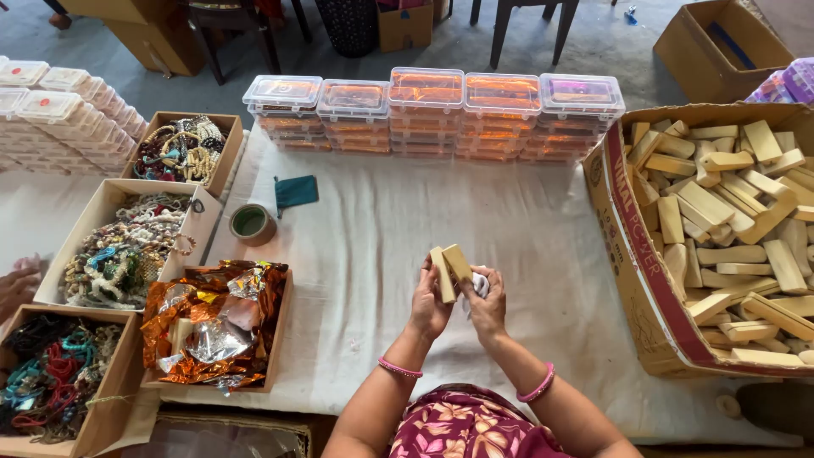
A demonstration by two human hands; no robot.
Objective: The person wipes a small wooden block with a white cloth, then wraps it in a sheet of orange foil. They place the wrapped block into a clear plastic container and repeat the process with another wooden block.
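My left hand [429, 302] and my right hand [487, 307] are raised together over the white cloth [381, 229] in front of me. The left hand grips a pale wooden block [442, 274] standing upright. A second wooden block [459, 262] leans against it, with my right hand closed around its lower end. A bit of white material [481, 284] shows between my right fingers. Both wrists wear pink bangles.
A large cardboard box [632, 254] of wooden blocks sits at the right. Stacked clear plastic boxes [432, 114] line the far edge. At the left are boxes of beaded jewellery [127, 246], a box of orange foil wrappers [216, 322], a tape roll [252, 223], a teal pouch [296, 192] and another person's hand [17, 284].
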